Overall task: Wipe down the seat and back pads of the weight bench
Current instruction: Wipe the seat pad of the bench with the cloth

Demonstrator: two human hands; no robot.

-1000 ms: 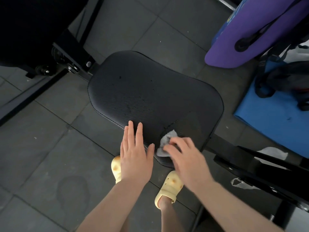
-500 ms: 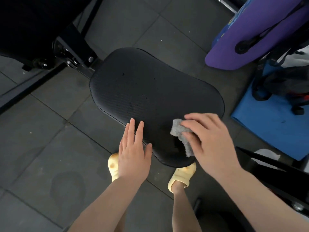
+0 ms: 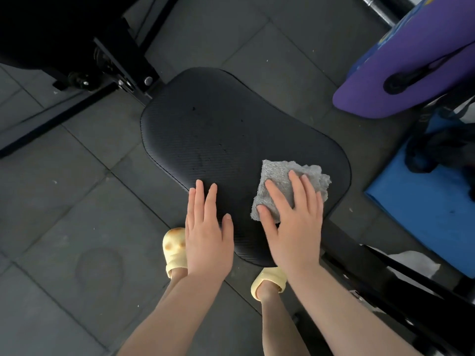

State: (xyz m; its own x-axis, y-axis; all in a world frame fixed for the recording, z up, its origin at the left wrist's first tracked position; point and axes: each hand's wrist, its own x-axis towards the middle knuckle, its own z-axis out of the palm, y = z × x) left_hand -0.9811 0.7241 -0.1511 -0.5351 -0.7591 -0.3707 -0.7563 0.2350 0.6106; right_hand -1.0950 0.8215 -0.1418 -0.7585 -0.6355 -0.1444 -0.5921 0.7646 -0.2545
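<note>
Pressing the cloth flat under spread fingers, the right hand wipes the seat while the left hand, fingers straight, steadies it.

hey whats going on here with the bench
A person is wiping the black seat pad of a weight bench. Their right hand presses a grey cloth flat onto the pad's near right part, fingers spread. The left hand rests flat on the pad's near edge, holding nothing. The back pad isn't clearly in view.

Cloth on seat pad (right side).
</note>
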